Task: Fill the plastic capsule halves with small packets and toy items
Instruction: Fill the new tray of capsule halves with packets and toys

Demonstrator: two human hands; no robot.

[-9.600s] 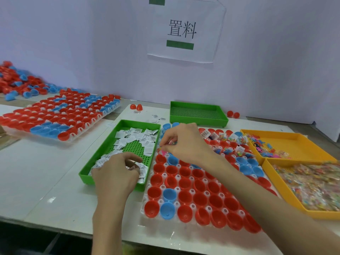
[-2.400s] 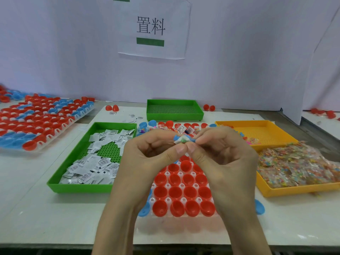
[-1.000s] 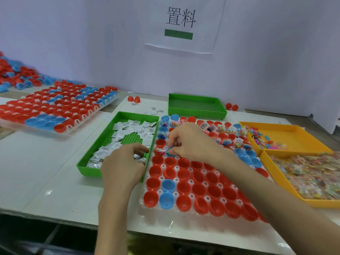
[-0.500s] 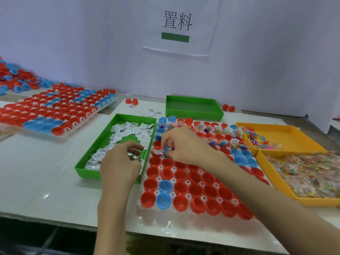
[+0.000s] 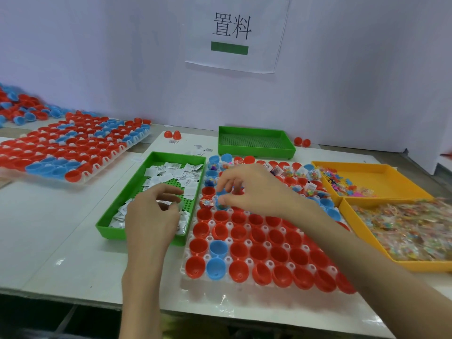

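Pinching the flimsy, light packet [image 5: 164, 203] by its edge, your left hand [image 5: 152, 216] should need little force; your right hand's [image 5: 252, 189] grip is hidden.

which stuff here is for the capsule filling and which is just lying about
Job: capsule halves, packet tray, yellow trays, left hand pinching a packet, right hand.
Lying about: empty green tray, loose red halves, wall sign, far rack.

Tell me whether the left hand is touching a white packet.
Touching. The head view shows the left hand above the green tray, pinching a white packet between thumb and fingertips.
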